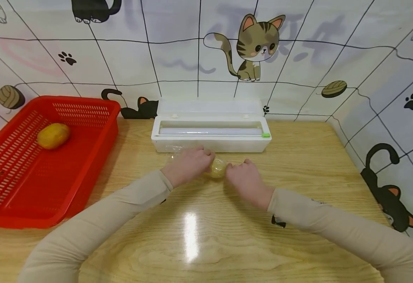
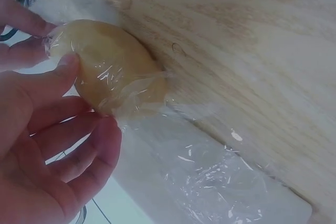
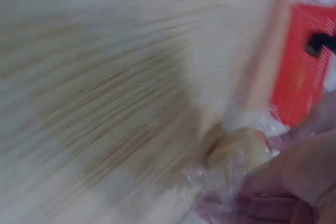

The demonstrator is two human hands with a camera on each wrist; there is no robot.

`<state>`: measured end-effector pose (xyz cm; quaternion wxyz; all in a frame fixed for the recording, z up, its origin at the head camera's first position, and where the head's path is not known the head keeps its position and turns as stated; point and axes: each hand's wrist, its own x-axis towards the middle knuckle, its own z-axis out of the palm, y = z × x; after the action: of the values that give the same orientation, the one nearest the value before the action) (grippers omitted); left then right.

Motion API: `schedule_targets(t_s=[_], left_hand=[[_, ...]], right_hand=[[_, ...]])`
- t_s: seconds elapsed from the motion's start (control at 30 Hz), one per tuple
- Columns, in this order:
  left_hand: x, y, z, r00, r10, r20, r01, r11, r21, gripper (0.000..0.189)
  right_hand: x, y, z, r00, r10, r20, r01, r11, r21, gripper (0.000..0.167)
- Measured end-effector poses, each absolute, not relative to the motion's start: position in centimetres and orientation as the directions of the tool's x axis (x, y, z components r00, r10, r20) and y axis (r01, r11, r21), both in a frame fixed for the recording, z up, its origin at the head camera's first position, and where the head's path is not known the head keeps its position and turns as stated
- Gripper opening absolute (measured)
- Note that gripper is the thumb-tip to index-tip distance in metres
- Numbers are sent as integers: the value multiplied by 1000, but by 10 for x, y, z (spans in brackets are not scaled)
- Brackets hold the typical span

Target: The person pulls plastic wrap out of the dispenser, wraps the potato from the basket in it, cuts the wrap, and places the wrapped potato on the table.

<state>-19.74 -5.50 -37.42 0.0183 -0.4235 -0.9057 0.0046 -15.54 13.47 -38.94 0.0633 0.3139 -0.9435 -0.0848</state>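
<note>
A yellow mango (image 1: 218,169) in clear plastic wrap (image 2: 210,182) rests on the table, between both hands. My left hand (image 1: 190,165) holds its left side; in the left wrist view the thumb (image 2: 65,72) presses the fruit and the curled fingers touch its edge. Loose film trails off that end toward the white box. At the other end my right hand (image 1: 246,182) pinches the wrap close against the mango. The right wrist view is blurred, and the right fingers (image 3: 268,208) partly hide the film there.
Behind the hands stands a white wrap dispenser box (image 1: 210,146) with its lid up and a film roll (image 1: 210,131) inside. On the left is a red basket (image 1: 82,177) holding another mango (image 1: 53,136). A cat-printed cover (image 1: 178,59) lines the wall behind the wooden table (image 1: 227,243).
</note>
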Motion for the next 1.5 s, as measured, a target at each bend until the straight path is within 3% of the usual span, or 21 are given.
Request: schedule_targets(t_s=[0.13,0.27,0.4,0.5,0.67,0.83,0.93,1.3,1.5], left_hand=[[-199,-56,-375,-638,769,32,769,639,-10,30],[-200,-59,-375,-633,774,26,775,632,19,31],[-201,-62,-376,-610,792,29,792,609,39,30],[-201,-63,-377,-598,801,30,802,596,47,29],[-202,-66,-376,-594,804,23,804,591,70,40],[-203,-68,-376,-601,799,11,794,595,127,50],[-202,-69,-377,-597,802,8,795,590,140,51],[-207,-66,-378,-548,833,81,837,544,58,47],[-210,-66,-378,-529,841,113,848,528,41,47]], right_hand=[[-167,140,-380,-841,-541,17,-536,828,-164,11],[-181,147,-376,-847,-520,-113,-425,789,-445,8],[-194,155,-376,-813,-490,-315,-180,725,-664,16],[-202,162,-381,-749,-471,-466,66,646,-760,23],[-213,169,-388,-622,-492,-609,355,516,-779,18],[-216,169,-391,-567,-537,-624,428,455,-781,10],[-217,168,-391,-567,-531,-630,453,437,-777,9],[-215,161,-382,-654,-454,-606,415,454,-788,25],[-212,168,-385,-667,-507,-545,417,352,-838,26]])
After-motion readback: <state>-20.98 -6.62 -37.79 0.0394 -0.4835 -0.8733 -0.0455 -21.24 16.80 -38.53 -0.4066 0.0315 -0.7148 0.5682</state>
